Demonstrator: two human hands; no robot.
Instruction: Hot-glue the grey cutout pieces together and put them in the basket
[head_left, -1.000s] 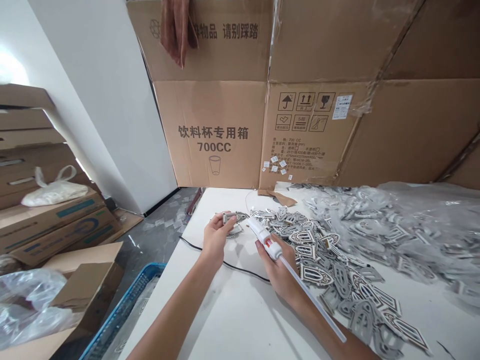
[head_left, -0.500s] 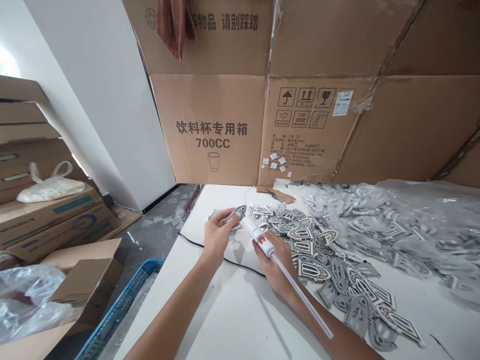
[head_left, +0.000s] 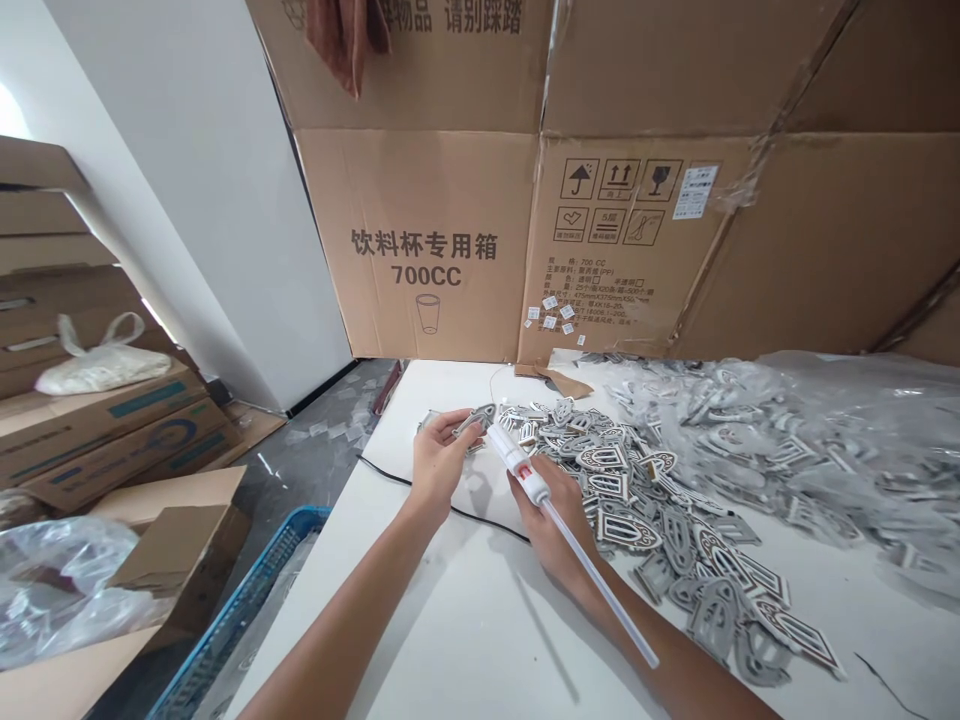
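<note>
My left hand [head_left: 439,465] pinches a small grey arch-shaped piece [head_left: 477,420] between thumb and fingers, just above the white table. In my right hand [head_left: 555,510] is a white hot glue gun [head_left: 517,465], its front end pointing at the piece and very close to it; whether they touch I cannot tell. A long translucent glue stick [head_left: 600,580] sticks out of its rear, over my right forearm. To the right lies a heap of similar arch-shaped pieces [head_left: 626,530], some grey, some white with brown patterns.
A black cable [head_left: 480,522] crosses the white table [head_left: 450,640]. Bagged pieces in clear plastic [head_left: 810,440] lie at the right. Cardboard [head_left: 427,200] stands along the back. Left of the table are a blue basket [head_left: 225,610] and an open carton [head_left: 187,560].
The view has tilted down slightly. Both hands keep almost the same pose, with the glue gun's front end still beside the grey piece.
</note>
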